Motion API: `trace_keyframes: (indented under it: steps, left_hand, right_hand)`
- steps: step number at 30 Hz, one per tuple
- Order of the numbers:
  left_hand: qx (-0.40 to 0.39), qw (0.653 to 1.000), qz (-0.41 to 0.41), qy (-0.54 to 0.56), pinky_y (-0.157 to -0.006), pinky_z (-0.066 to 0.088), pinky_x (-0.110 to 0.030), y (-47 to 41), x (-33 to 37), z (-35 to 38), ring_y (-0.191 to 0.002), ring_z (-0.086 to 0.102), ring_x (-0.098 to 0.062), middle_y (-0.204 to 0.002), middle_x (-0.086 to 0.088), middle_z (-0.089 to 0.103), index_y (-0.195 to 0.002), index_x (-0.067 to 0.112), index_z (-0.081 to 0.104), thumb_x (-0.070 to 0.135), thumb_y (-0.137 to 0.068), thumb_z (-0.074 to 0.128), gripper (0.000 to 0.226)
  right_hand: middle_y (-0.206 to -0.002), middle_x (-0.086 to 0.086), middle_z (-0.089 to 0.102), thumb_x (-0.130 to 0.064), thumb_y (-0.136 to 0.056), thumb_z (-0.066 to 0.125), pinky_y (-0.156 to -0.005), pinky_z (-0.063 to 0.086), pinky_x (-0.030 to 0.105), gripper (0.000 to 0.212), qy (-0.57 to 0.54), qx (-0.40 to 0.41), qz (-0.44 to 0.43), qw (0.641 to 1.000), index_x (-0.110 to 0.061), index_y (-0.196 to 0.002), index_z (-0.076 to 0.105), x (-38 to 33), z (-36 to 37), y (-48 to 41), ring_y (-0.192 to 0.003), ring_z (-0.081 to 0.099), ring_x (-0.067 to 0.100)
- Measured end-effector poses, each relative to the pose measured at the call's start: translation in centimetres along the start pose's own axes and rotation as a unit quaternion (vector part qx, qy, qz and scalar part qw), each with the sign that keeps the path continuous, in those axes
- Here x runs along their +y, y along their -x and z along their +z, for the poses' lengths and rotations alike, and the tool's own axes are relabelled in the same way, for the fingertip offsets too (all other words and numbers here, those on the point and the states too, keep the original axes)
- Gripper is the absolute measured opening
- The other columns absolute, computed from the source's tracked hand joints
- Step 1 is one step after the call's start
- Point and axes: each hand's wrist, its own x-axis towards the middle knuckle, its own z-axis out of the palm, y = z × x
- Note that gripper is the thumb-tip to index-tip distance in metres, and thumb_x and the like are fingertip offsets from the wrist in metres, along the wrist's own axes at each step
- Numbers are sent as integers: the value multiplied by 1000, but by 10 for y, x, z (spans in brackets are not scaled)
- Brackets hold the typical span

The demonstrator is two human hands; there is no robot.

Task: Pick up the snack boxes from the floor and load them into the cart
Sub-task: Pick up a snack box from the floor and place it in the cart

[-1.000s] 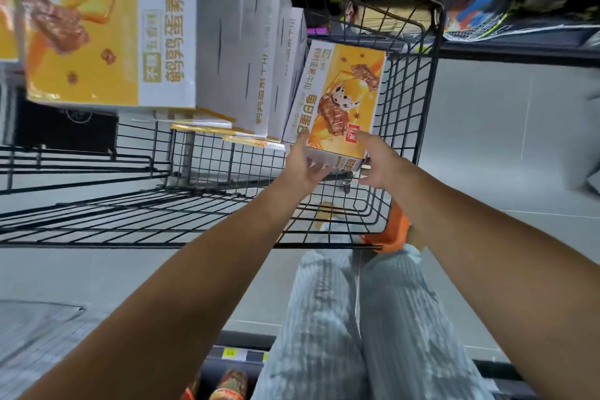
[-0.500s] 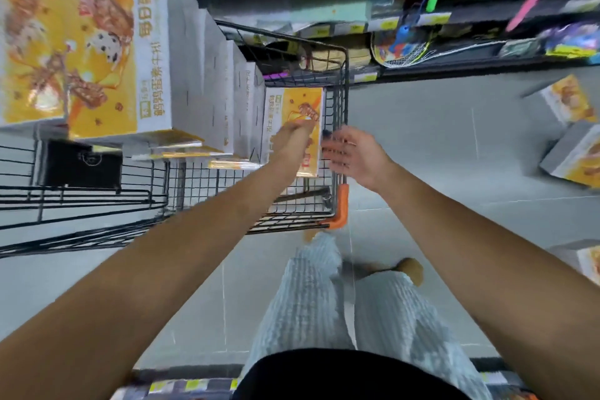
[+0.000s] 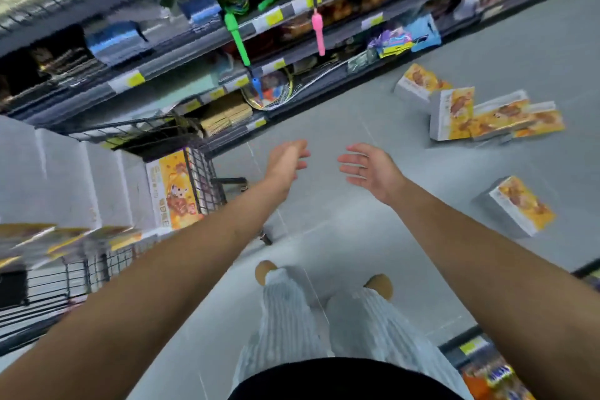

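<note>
- At the far left, the wire cart (image 3: pixel 207 182) holds a row of snack boxes (image 3: pixel 68 178) standing on edge, side by side. The end box (image 3: pixel 170 195) shows its yellow face against the cart's mesh wall.
- My left hand (image 3: pixel 285 161) hangs in the air above the grey floor (image 3: pixel 324 127), just right of the cart. Its fingers are loose and it holds nothing.
- My right hand (image 3: pixel 370 169) is level with it but apart from it, palm turned toward the left hand. Its fingers are straight and relaxed, and it is empty too.
- Farther right, a heap of snack boxes (image 3: pixel 480 117) lies on the floor near the foot of the shelves (image 3: pixel 181 58), some resting on one another.
- One lone box (image 3: pixel 519 206) lies apart from that heap, nearer to me.
</note>
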Motion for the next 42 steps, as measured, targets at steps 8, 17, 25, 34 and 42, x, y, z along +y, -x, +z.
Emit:
trace_keyframes:
  steps: [8, 17, 25, 34, 42]
  left_hand:
    - [-132, 987, 5, -91, -69, 37, -27, 43, 21, 197, -82, 60, -13, -99, 4, 65, -100, 24, 55, 34, -92, 48, 15]
    - [-278, 925, 19, -260, -76, 38, -30, 82, 37, 370, -83, 59, -13, -102, 4, 65, -99, 23, 55, 38, -93, 48, 17]
    - [-351, 871, 14, -345, -88, 39, -34, 45, 76, 509, -99, 59, -16, -115, 4, 63, -113, 21, 56, 44, -93, 47, 31]
    - [-378, 819, -15, -431, -95, 38, -37, -13, 80, 659, -109, 51, -18, -128, -1, 51, -134, 16, 46, 42, -94, 48, 48]
    - [-369, 801, -30, -470, -58, 32, -25, -61, 42, 775, -70, 45, -9, -77, 7, 45, -78, 24, 51, 33, -96, 50, 20]
  right_hand:
    - [-101, 5, 67, -29, -97, 47, -83, 47, 35, 21, -49, 89, -34, 994, -17, -110, 58, -3, -189, 43, -91, 63, 22]
    - [-95, 4, 68, -28, -97, 49, -74, 48, 32, 23, -164, 208, -41, 963, -17, -115, 57, 8, -352, 76, -82, 65, 19]
    - [-87, 2, 68, -28, -94, 53, -68, 47, 29, 21, -244, 298, -22, 923, -16, -110, 59, 7, -469, 64, -76, 63, 18]
    - [-91, 1, 68, -31, -94, 53, -67, 46, 29, 14, -299, 373, 40, 877, -21, -99, 63, 18, -581, 21, -79, 62, 15]
    - [-91, 5, 64, -22, -94, 53, -63, 39, 28, 12, -363, 398, 87, 838, -22, -85, 59, 54, -662, -26, -77, 58, 17]
